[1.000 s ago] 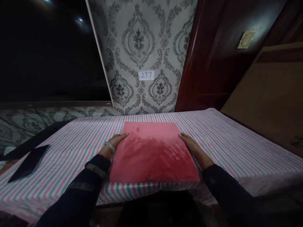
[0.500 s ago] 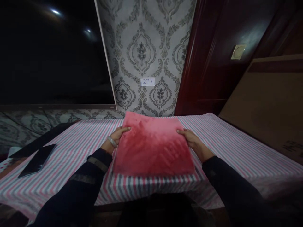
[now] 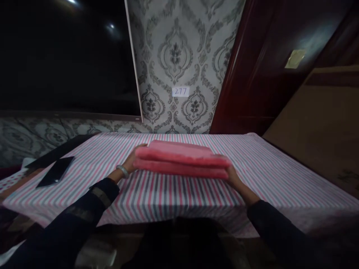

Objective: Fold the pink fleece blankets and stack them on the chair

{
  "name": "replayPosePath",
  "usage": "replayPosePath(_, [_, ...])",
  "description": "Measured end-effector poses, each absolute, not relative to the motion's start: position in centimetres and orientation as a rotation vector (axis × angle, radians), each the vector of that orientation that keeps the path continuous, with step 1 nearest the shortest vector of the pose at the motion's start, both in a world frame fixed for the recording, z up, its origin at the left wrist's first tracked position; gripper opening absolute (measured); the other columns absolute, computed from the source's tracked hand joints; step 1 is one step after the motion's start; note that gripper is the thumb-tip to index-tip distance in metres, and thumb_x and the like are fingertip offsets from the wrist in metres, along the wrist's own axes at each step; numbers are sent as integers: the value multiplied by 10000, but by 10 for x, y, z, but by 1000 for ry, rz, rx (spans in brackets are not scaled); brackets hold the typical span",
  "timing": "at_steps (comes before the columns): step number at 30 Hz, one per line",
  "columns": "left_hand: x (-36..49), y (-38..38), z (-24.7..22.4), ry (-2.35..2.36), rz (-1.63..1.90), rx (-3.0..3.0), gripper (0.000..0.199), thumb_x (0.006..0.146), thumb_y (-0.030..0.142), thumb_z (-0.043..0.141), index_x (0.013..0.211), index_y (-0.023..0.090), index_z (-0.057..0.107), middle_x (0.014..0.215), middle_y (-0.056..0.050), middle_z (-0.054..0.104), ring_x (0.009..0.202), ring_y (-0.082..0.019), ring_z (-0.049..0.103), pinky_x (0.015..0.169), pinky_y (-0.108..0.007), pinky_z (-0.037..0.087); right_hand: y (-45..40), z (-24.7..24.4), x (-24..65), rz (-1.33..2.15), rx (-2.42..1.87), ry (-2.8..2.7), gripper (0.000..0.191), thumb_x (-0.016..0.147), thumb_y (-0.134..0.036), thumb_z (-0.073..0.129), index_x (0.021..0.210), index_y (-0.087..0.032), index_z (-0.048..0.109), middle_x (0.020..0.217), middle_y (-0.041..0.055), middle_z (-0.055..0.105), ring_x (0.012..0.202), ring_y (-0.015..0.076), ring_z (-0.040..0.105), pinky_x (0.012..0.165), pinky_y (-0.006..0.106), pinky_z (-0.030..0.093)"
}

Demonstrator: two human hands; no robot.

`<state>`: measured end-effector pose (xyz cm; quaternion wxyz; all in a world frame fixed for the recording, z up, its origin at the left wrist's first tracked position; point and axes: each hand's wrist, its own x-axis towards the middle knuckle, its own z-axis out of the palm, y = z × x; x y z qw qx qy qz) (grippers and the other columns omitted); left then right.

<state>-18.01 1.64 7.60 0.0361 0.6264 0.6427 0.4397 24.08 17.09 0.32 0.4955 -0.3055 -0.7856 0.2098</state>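
Note:
A thick pink-red plush towel, folded into a rectangle with two rounded layers facing me, is held up by its two ends over the striped tablecloth. My left hand, with a pale bangle at the wrist, grips the left end; its fingers are partly hidden behind the fabric. At the other end my right hand is closed on the towel's corner, and most of its fingers are out of sight. Motion blurs the towel a little.
A dark tablet or phone lies on the cloth at the left. Behind the table are a large television and a patterned wall with a "277" label. A big cardboard box leans at the right.
The towel has tilted from showing its broad upper face to showing its folded front edge, and it has moved away from me. Both hands keep hold of its ends.

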Motion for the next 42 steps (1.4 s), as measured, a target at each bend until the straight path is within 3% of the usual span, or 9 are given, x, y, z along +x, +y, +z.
replayPosePath(4, [-196, -26, 20, 1902, 1148, 2016, 475, 906, 407, 453, 1268, 188, 669, 1392, -100, 636, 1323, -255, 567, 1174, -452, 405, 140, -37, 266, 581, -724, -2151, 354, 934, -406, 508, 1185, -273, 719, 1277, 82, 709, 1235, 279, 632, 1078, 529, 483])
replayPosePath(8, [-192, -18, 37, 2224, 1047, 1997, 517, 932, 336, 376, 1377, 196, 600, 1418, -70, 626, 1345, -243, 554, 1168, -450, 421, 140, -6, 257, 435, -915, -2115, 450, 990, -425, 416, 1336, -264, 655, 1307, 84, 695, 1243, 275, 628, 1087, 517, 481])
replayPosePath(10, [-165, -5, 55, 2265, 930, 2144, 527, 956, 379, 403, 1418, 183, 564, 1448, -89, 601, 1365, -268, 534, 1173, -474, 409, 138, 15, 233, 323, -909, -2145, 542, 1001, -484, 413, 1466, -239, 543, 1430, 102, 612, 1339, 290, 550, 1136, 525, 426])
replayPosePath(13, [-115, 5, 64, 2251, 626, 2389, 614, 978, 482, 454, 1502, 164, 471, 1554, -154, 474, 1480, -333, 373, 1215, -576, 285, 120, 28, 192, 172, -866, -2367, 659, 1001, -578, 404, 1581, -266, 374, 1612, 94, 397, 1485, 343, 346, 1181, 599, 316])
replayPosePath(18, [-85, 1, 31, 2413, 258, 2338, 713, 944, 608, 512, 1536, 217, 439, 1626, -211, 324, 1519, -426, 245, 1158, -707, 231, 96, 1, 164, -10, -1004, -2668, 635, 1010, -618, 359, 1591, -363, 327, 1675, 33, 266, 1530, 396, 198, 1162, 668, 255])
replayPosePath(29, [-94, 0, 21, 2443, 303, 2377, 697, 950, 607, 503, 1519, 207, 462, 1601, -220, 370, 1502, -408, 299, 1153, -686, 264, 106, -9, 173, 89, -997, -2718, 632, 1026, -607, 330, 1608, -372, 264, 1698, 25, 172, 1554, 364, 119, 1181, 652, 228])
replayPosePath(32, [-91, -6, 23, 2416, 415, 2396, 622, 974, 553, 485, 1466, 175, 523, 1537, -214, 471, 1461, -395, 380, 1168, -682, 257, 116, 3, 178, 251, -921, -2819, 640, 1005, -636, 373, 1585, -368, 335, 1679, 45, 238, 1540, 380, 175, 1161, 660, 273])
replayPosePath(35, [-75, -20, 17, 2321, 561, 2490, 514, 1001, 448, 464, 1424, 173, 560, 1460, -182, 563, 1417, -356, 449, 1201, -655, 226, 123, 26, 171, 359, -781, -2851, 588, 1030, -569, 356, 1567, -331, 393, 1628, 74, 363, 1513, 335, 288, 1184, 603, 285])
replayPosePath(42, [-30, -41, -19, 2196, 738, 2708, 624, 957, 432, 563, 1532, 235, 424, 1576, -131, 446, 1488, -338, 337, 1209, -617, 220, 130, 48, 102, 312, -475, -3020, 520, 1072, -452, 301, 1582, -358, 340, 1668, 18, 273, 1558, 269, 150, 1230, 609, 126])
